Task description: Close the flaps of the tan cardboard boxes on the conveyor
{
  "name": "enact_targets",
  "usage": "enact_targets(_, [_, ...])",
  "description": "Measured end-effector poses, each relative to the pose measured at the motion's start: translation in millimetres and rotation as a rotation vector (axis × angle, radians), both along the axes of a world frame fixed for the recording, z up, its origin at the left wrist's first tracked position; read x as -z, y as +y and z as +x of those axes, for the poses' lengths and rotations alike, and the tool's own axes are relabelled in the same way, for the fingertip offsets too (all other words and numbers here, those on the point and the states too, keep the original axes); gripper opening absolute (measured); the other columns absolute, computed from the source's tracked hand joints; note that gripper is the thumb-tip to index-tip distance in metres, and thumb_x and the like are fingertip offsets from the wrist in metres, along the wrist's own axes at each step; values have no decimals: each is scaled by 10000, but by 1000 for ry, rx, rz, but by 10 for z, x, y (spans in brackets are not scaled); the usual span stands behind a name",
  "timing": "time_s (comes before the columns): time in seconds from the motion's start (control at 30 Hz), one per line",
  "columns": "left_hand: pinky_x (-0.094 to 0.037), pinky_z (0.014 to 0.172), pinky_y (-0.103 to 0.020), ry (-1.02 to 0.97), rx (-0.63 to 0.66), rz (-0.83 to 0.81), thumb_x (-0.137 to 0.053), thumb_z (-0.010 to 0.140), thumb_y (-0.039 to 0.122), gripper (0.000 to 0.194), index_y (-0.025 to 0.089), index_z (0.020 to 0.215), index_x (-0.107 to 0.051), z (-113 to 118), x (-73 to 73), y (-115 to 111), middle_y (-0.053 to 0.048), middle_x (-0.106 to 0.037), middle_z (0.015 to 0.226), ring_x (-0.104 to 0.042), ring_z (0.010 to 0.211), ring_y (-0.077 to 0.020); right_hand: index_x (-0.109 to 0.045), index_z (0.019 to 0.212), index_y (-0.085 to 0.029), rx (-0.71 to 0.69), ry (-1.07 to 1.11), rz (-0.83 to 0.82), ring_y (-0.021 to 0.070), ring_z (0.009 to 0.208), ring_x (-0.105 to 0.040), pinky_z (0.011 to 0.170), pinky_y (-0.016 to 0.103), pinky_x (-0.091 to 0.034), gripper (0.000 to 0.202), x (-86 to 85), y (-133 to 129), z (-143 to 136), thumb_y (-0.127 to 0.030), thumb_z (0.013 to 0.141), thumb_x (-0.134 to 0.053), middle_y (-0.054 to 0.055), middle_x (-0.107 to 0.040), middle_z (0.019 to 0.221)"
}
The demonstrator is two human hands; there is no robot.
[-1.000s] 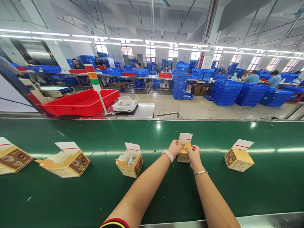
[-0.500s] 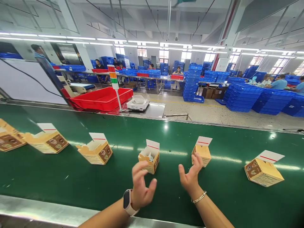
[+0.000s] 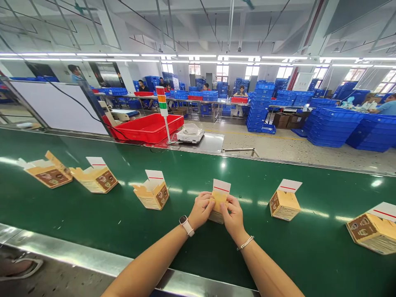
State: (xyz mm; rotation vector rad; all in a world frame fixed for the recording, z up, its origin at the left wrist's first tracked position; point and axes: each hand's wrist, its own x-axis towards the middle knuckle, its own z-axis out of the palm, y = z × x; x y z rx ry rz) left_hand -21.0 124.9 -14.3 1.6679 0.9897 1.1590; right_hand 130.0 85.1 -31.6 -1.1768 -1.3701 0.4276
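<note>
Both hands are on a small tan carton [image 3: 217, 216] on the green belt [image 3: 192, 255]. My left hand [image 3: 201, 209] grips its left side, and my right hand [image 3: 232, 214] grips its right side, thumbs at the near top edge. The carton's tan front flaps lie over its opening, while its white flap with a red line stands up at the back. What is inside is hidden. To the right sits a carton [image 3: 285, 205] with its tan top folded over and white flap raised. On the left, a carton [image 3: 152, 197] stands with its flaps open.
Two more open cartons [image 3: 94, 180] [image 3: 51, 175] stand at the left, another carton [image 3: 373, 231] at the far right. Beyond the belt are a red bin [image 3: 148, 128], a white scale [image 3: 190, 134], a signal light and stacked blue crates [image 3: 332, 126]. People sit at distant tables.
My hands have come down from the air onto the middle carton and taken hold of it. Its front flaps, open before, are now folded over. The view has shifted, with the cartons appearing farther right.
</note>
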Motion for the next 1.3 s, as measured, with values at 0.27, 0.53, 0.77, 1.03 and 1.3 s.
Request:
enact_targets(0.27, [-529, 738, -307, -116, 75, -499, -634, 703, 115, 232, 170, 905, -535, 314, -168, 157, -56, -662, 890, -653, 783, -167, -495, 876, -239, 238, 423, -310, 216, 860, -614, 736, 332, -561, 356, 74, 132, 38, -281, 608, -725, 17, -563, 901])
enact_targets(0.53, [-524, 771, -326, -113, 156, -685, -672, 620, 5, 277, 159, 807, -539, 545, -285, 197, -15, -642, 749, -644, 728, -166, -449, 898, -252, 210, 620, -490, 220, 774, -656, 642, 317, -582, 436, -54, 124, 206, -110, 522, -619, 3, -613, 825])
enact_targets(0.77, [-485, 797, -318, -145, 44, -447, -714, 702, 174, 221, 176, 850, -550, 433, -497, -107, -27, -595, 836, -594, 778, -159, -447, 883, -245, 276, 538, -445, 264, 836, -650, 692, 393, -581, 413, -169, 60, 424, -208, 550, -688, 36, -592, 859])
enact_targets(1.03, [-440, 951, -395, -296, -964, 567, -646, 779, 392, 341, 205, 1039, -526, -900, -324, -164, -88, -582, 1108, -560, 1089, -236, -394, 1219, -232, 305, 6, 361, 324, 1359, -333, 1113, 595, -277, 522, -287, -484, -2, -296, 771, -654, 139, -348, 1378])
enact_targets(1.3, [-431, 1034, -407, -241, -512, 56, -513, 826, 590, 574, 209, 1255, -510, -961, 73, 11, -126, -636, 1214, -581, 1171, -260, -469, 1386, -208, -438, -227, 7, 314, 1398, -340, 1132, 556, -311, 612, -96, 260, -737, -357, 808, -603, 137, -454, 1459])
